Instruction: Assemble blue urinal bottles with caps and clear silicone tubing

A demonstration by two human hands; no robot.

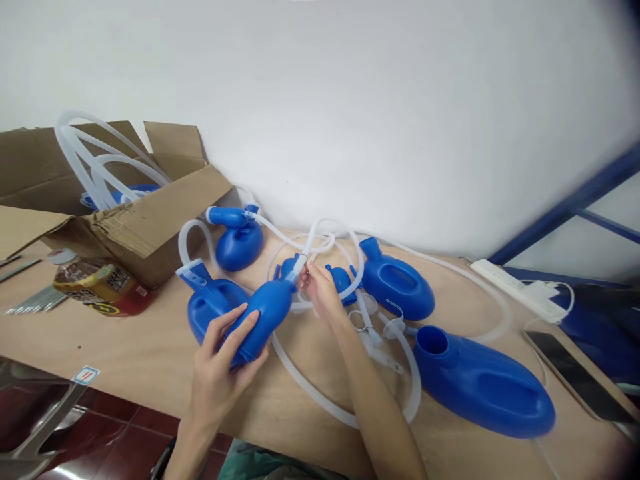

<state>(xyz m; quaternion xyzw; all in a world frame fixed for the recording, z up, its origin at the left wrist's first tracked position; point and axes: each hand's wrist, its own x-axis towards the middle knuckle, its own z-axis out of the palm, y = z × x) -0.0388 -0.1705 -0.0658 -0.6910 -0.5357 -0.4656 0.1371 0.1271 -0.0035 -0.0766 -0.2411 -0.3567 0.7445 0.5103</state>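
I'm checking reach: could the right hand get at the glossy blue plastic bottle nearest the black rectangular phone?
Probably yes, once free: the right hand is busy at the translucent plastic tube, and loose tubing lies between, but nothing covers the bottle.

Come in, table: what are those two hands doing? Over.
Left hand holding blue bulb. Right hand at its narrow end, by the translucent tube. More tubing passes beneath the right forearm.

Left grip [217,363]: curled in a hold, with fingers parted and bent, thumb set apart on the right.
Right grip [324,290]: reaching farther forward, pinched at the fingertips.
Left forearm [189,445]: bare, slanting up rightward.
Right forearm [375,400]: bare, longer in view, slanting up leftward.
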